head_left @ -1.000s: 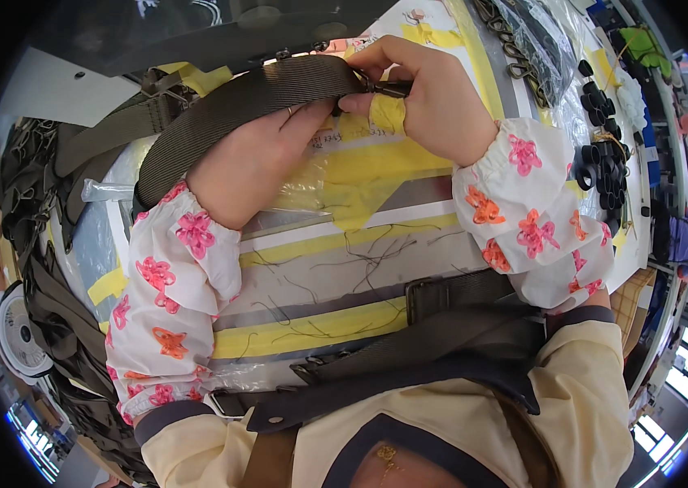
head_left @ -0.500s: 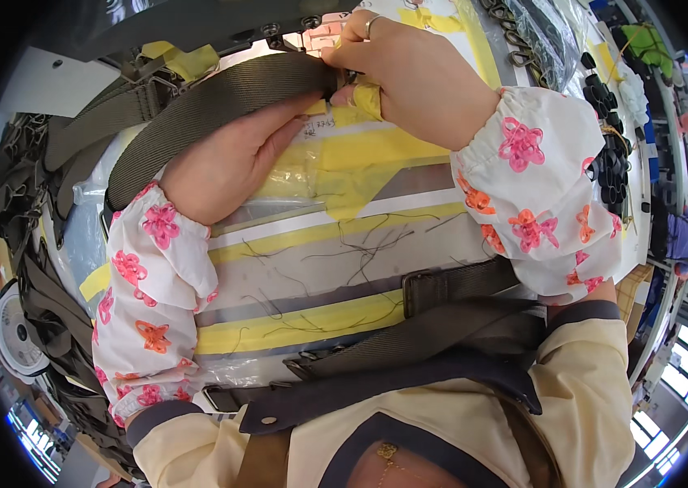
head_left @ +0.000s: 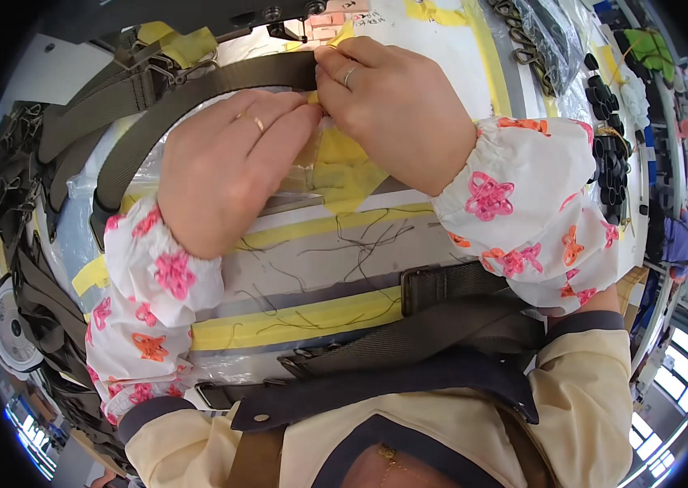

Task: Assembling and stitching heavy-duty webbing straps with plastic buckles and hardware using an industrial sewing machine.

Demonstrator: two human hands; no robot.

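A dark olive webbing strap arches from the left toward the sewing machine head at the top. Its right end disappears under the fingers of my right hand, which are pinched on it just in front of the machine's needle area. Close beside, my left hand lies along the near side of the strap with fingers bent and pressed together. Its fingertips almost meet my right hand, and whatever they grip is hidden. Yellow tape covers the work surface below both hands.
Loose dark thread ends lie scattered on the taped surface. Another strap with a black buckle rests close to my body. Many straps with metal hooks hang at the left. Metal clips and black plastic parts sit at the right.
My left hand has come out from beneath the strap's arch and turned back-up, nearer my right hand. My right hand has turned and lowered slightly. The strap's arch now lies flatter.
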